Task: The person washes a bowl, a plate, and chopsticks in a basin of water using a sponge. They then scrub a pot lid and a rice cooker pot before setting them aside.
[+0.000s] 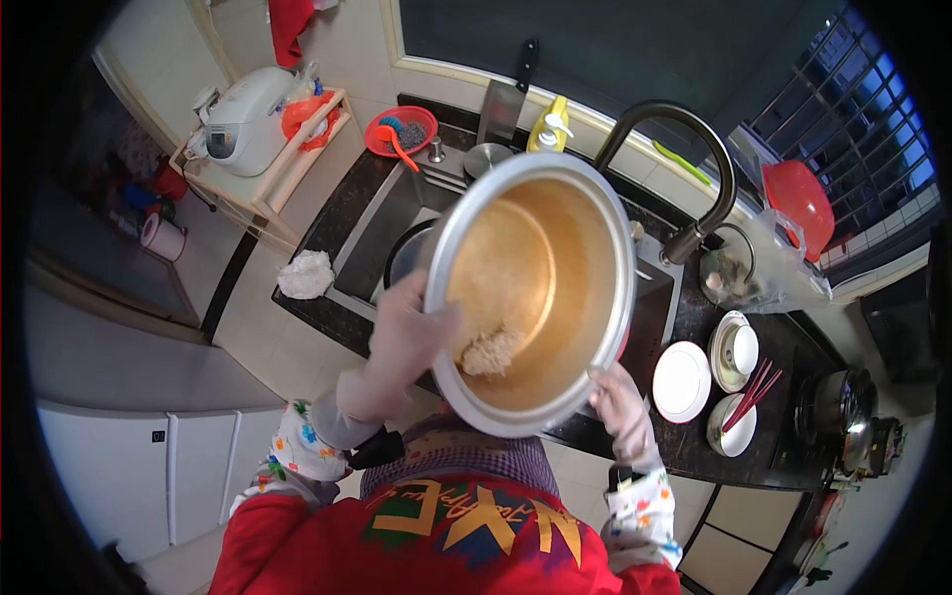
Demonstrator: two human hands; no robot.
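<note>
A large silver-rimmed cooking pot (pixel 600 248) is tilted over the sink, its mouth facing me and its inside golden brown. My left hand (pixel 407 332), in a translucent glove, grips the left rim, slightly blurred by motion. My right hand (pixel 620 407), also gloved, holds the lower right rim. Low inside the pot is a beige clump (pixel 489 351); whether it is food or a scrubber I cannot make out. Behind the pot lies the steel sink (pixel 362 263), mostly covered, with the dark curved faucet (pixel 729 169) to the right.
A white crumpled cloth or mesh (pixel 305 275) lies at the counter's left corner. A red bowl (pixel 402 129) holds scrubbers and a brush. A cleaver (pixel 503 109) leans by a yellow bottle (pixel 548 127). Right are a plate (pixel 681 382) and a bowl with chopsticks (pixel 731 436).
</note>
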